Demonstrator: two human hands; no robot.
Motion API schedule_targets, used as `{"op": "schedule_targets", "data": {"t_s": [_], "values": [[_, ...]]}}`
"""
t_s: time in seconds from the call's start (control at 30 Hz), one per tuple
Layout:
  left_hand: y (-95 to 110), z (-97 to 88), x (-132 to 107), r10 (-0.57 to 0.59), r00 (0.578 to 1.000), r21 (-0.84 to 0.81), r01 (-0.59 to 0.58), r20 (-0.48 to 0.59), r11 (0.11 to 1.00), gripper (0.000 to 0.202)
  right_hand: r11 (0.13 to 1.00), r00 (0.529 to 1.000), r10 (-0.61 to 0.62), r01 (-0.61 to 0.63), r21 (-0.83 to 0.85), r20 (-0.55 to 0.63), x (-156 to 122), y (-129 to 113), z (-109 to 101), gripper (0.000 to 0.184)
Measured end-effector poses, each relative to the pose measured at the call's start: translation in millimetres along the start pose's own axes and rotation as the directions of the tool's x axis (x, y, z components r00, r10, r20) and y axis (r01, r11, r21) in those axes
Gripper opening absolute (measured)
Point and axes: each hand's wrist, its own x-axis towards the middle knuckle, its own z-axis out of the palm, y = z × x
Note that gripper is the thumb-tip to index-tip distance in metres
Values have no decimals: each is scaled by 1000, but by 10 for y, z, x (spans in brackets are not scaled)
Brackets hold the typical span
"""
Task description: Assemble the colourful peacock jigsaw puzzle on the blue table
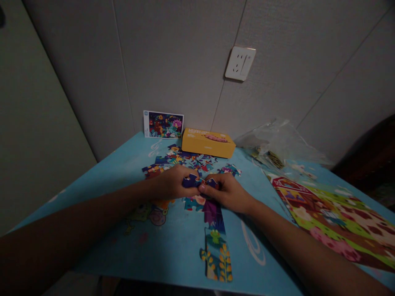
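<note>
My left hand [179,181] pinches a dark blue puzzle piece [190,181] between thumb and fingers. My right hand [226,191] grips another dark puzzle piece [212,183]. The two pieces meet edge to edge in front of me, above the table; whether they are locked together I cannot tell. Below my right hand runs a joined strip of puzzle pieces [216,242] with a green frog and yellow plants. Beside its upper end lies a small joined section [194,203], partly hidden by my hands. Behind my hands loose puzzle pieces [200,161] are heaped.
The blue table [117,176] stands against a grey wall. At the back are a picture card [163,124], a yellow box [208,144] and a clear plastic bag [277,144] with pieces inside. A farm-scene puzzle [336,218] lies at the right. A socket [240,63] is on the wall.
</note>
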Motion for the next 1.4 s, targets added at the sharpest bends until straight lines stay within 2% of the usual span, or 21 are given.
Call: {"op": "schedule_targets", "data": {"t_s": [0.33, 0.57, 0.73, 0.93, 1.13, 1.23, 1.4], "values": [[27, -27, -1, -112, 992, -154, 102, -60, 983, 19, 1000, 997, -6, 4, -24, -71, -8, -20, -6, 44], [-4, -29, -6, -108, 987, -129, 92, -120, 987, 19, 999, 994, -7, 3, -41, -109, -5, -7, -2, 43], [-7, -39, -8, -53, 991, -47, 48, -120, 998, 19, 996, 997, -46, 40, -85, -68, -2, -25, -15, 41], [-39, -38, 3, 14, 1000, 57, -14, -10, 998, 18, 981, 998, -50, 53, -187, 25, -11, -82, -23, 34], [-57, -13, 9, 22, 1000, 102, -21, -5, 995, 13, 964, 998, -17, 32, -265, 58, -26, -164, -25, 25], [-65, -14, 9, 14, 1000, 102, -13, -7, 995, 14, 964, 999, -15, 28, -264, 52, -19, -152, -27, 26], [-58, -44, 15, -24, 998, 54, 21, 55, 998, 26, 972, 998, -31, 41, -232, 47, -5, -104, -26, 33]]}}
